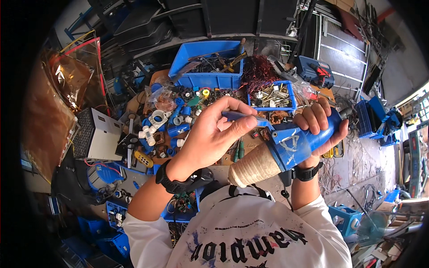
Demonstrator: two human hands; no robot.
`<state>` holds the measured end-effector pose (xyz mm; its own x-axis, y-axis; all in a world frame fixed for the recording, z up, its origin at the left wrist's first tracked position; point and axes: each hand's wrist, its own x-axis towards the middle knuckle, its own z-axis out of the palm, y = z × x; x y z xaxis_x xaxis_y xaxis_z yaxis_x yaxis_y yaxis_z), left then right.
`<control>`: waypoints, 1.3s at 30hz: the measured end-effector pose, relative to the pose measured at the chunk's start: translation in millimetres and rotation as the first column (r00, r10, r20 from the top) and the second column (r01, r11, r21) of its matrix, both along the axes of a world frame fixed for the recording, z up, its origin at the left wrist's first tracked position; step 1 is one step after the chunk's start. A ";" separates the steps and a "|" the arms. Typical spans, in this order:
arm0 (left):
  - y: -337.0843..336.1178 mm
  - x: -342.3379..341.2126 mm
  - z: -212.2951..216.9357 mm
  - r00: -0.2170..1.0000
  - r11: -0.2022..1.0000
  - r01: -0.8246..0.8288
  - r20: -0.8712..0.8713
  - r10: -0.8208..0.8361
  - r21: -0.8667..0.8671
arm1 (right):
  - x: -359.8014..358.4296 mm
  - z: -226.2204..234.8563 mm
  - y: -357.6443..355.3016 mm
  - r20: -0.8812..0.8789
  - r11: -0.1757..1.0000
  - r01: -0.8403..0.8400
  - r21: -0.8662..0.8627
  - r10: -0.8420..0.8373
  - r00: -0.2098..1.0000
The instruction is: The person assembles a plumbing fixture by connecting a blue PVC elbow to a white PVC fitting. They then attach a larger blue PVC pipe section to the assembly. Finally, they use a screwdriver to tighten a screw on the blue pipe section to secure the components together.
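Currently held: blue tool (308, 140), tilted, nearer the person than the large blue bin (205, 81) and to the right of that bin.
Tool body: cylindrical and blue, with pale scrawled marks on its side; the nose, a tan tapered end (257, 166) ringed with ridges, points toward the person's chest and to the left.
Flat part: blue flat piece (264, 122), extending from the blue tool toward the left; whether it is fixed to the body cannot be determined.
Left grip: left hand (223, 134), in front of the large blue bin, pinching the blue flat piece between thumb and bent fingers.
Right grip: right hand (319, 127), to the right of the large blue bin and nearer the person, fingers wrapped over the blue tool, thumb on the opposite side.
Fastener tray: small blue tray (293, 96), just right of the large blue bin, filled with loose metal fasteners.
Wire: dark red wire tangle (259, 73), directly beside the right end of the large blue bin.
Case: blue case (304, 69), well to the right of the large blue bin, with a red power tool (321, 73) at it.
Fittings: white pipe fittings (158, 118), nearer the person than the large blue bin, toward its left.
Meter: yellow handheld device (143, 159), left of the large blue bin and nearer the person.
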<state>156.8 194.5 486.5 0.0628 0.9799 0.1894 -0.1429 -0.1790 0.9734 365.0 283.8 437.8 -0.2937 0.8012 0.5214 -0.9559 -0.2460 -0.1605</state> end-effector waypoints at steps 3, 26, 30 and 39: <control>-2.1 1.7 -2.6 1.000 0.999 -0.020 0.011 0.019 0.049 | -0.2 0.3 -1.1 -0.025 0.999 -0.036 -0.024 0.036 0.999; -10.2 5.2 21.7 0.844 0.976 -0.188 -0.491 0.217 0.109 | -1.2 -2.4 -12.0 -0.137 0.969 -0.235 -0.078 0.223 0.965; -5.7 -3.0 10.1 0.893 0.973 -0.115 -0.408 0.190 0.201 | -2.6 3.7 -12.2 -0.075 0.992 -0.127 0.015 0.127 0.989; -9.1 7.8 -31.9 0.981 0.977 -0.192 0.033 0.190 0.092 | 2.6 14.6 -15.6 0.088 0.971 0.231 0.065 -0.236 0.968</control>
<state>164.7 185.4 454.5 -0.1292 0.9512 0.2803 -0.1205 -0.2956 0.9477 367.6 268.2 452.4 -0.1520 0.8250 0.5442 -0.9657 -0.0067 -0.2596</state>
